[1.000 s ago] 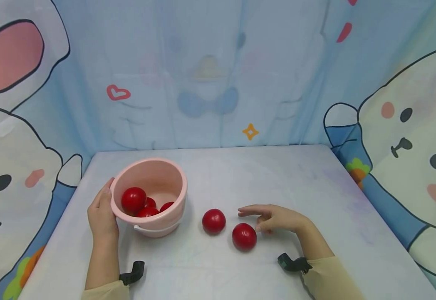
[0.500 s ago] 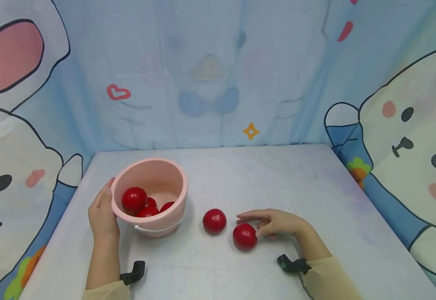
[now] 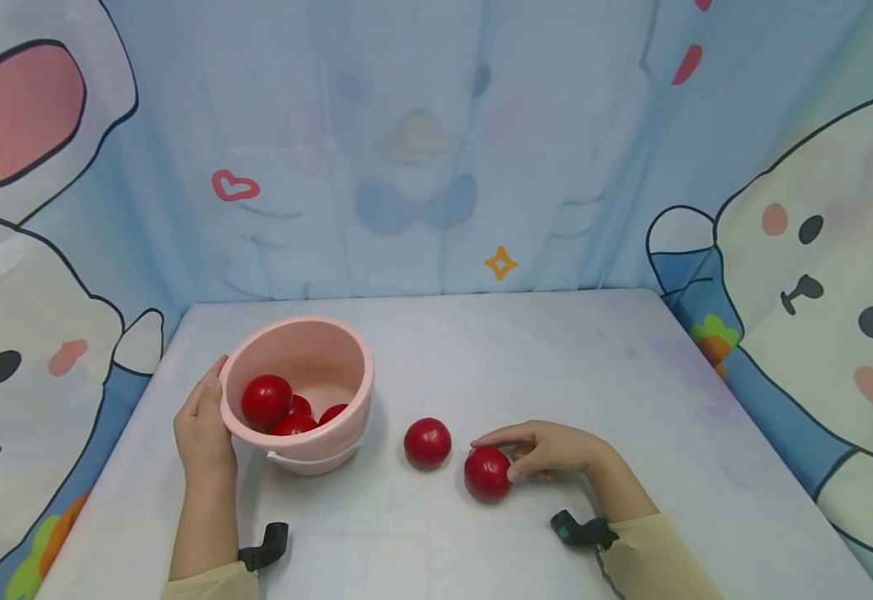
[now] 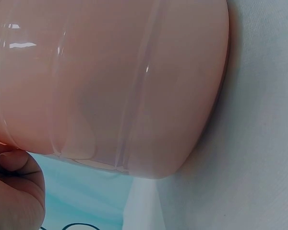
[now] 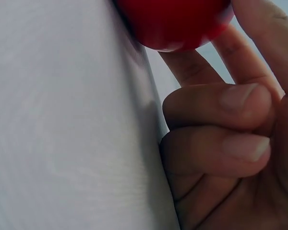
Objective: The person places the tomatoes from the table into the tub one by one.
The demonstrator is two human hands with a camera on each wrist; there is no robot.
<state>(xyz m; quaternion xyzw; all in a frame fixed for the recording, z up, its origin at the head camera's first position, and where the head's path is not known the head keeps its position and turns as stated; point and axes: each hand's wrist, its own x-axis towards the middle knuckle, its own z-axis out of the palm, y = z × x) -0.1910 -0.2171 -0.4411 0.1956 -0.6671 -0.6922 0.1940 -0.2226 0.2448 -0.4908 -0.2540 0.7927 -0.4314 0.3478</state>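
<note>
At the left of the table my left hand (image 3: 207, 429) grips the rim of a pink bucket (image 3: 335, 442), which has a white handle. Several red balls (image 3: 266, 402) lie inside it. In the left wrist view the bucket's wall (image 4: 110, 86) fills much of the picture, with part of my hand (image 4: 17, 191) by its rim. My right hand (image 3: 560, 446) pinches a red ball (image 3: 487, 473) on the table between thumb and fingers. The right wrist view shows this ball (image 5: 177, 24) at the top, with two fingers (image 5: 211, 105) curled below it.
Another red ball (image 3: 427, 442) rests on the white tabletop (image 3: 481, 358) between the bucket and the right hand. A blue cartoon curtain (image 3: 421, 100) hangs behind the table. Black wrist cameras (image 3: 264, 547) sit at both sleeves.
My right hand has come down and a little left, and its fingers have closed round the nearer red ball. The left hand and the bucket stay where they were.
</note>
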